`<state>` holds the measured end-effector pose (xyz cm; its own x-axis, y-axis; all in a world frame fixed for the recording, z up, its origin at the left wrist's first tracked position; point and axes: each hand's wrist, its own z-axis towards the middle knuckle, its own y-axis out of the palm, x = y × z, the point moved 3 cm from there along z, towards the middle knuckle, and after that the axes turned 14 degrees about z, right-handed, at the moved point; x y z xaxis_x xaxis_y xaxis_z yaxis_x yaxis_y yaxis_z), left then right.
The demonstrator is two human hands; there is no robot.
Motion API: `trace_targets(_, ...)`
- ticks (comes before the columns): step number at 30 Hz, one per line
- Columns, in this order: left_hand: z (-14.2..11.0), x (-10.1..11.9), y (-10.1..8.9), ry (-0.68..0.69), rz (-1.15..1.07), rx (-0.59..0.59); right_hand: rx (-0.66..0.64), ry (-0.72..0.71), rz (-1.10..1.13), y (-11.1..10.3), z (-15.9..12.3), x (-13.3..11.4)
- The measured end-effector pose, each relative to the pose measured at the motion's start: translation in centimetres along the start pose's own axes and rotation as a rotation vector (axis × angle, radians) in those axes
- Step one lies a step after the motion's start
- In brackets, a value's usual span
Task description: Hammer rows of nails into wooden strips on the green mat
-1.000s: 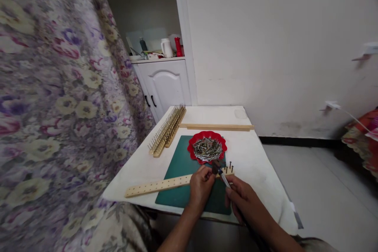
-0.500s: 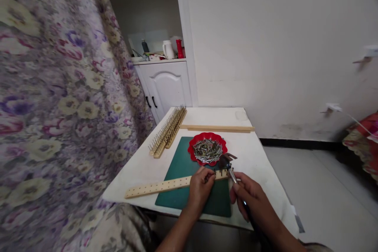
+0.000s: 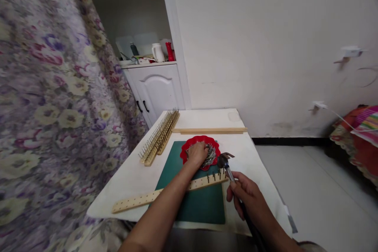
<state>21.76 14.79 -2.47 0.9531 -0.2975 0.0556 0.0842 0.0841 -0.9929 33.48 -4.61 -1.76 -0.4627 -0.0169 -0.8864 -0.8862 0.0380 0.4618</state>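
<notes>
My left hand (image 3: 197, 152) reaches into a red scalloped bowl (image 3: 200, 138) and touches the loose nails (image 3: 210, 155) in it. Its fingers point down and are mostly hidden. My right hand (image 3: 247, 192) is closed round a claw hammer (image 3: 230, 172) with a dark grip, its head up beside the bowl. Below the bowl, a wooden strip (image 3: 136, 201) with rows of holes lies slantwise across a green cutting mat (image 3: 203, 206). Several nails (image 3: 214, 176) stand upright at its right end, near the hammer head. My left forearm hides part of the strip.
Nail-studded wooden strips (image 3: 161, 138) lie along the table's left side. Plain wooden strips (image 3: 209, 130) lie across the back of the white-covered table (image 3: 242, 147). A floral curtain (image 3: 67, 106) hangs at left, with a white cabinet (image 3: 161, 88) and a wall behind.
My left hand has moved from the wooden strip up into the bowl of nails, uncovering the upright nails. My right hand still holds the hammer in about the same place. The view has shifted slightly.
</notes>
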Motion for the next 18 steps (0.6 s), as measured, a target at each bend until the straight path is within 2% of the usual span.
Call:
trace_targets(3, 1.3, 0.2, 0.9, -0.024, 0.035, -0.034, 0.011, -0.009, 0.003, 0.1, 0.0, -0.3)
trace_targets(9, 1.7, -0.1, 1.7, -0.051, 0.084, -0.071, 0.024, -0.005, -0.01, 0.2, 0.0, -0.7)
trace_targets(13, 1.6, -0.1, 1.5, -0.04, 0.081, -0.073, 0.027, -0.019, 0.002, 0.3, 0.0, -0.7)
trace_targets(18, 0.3, -0.6, 0.4, -0.034, 0.042, 0.0, 0.022, -0.049, 0.004, 0.0, 0.5, -0.3)
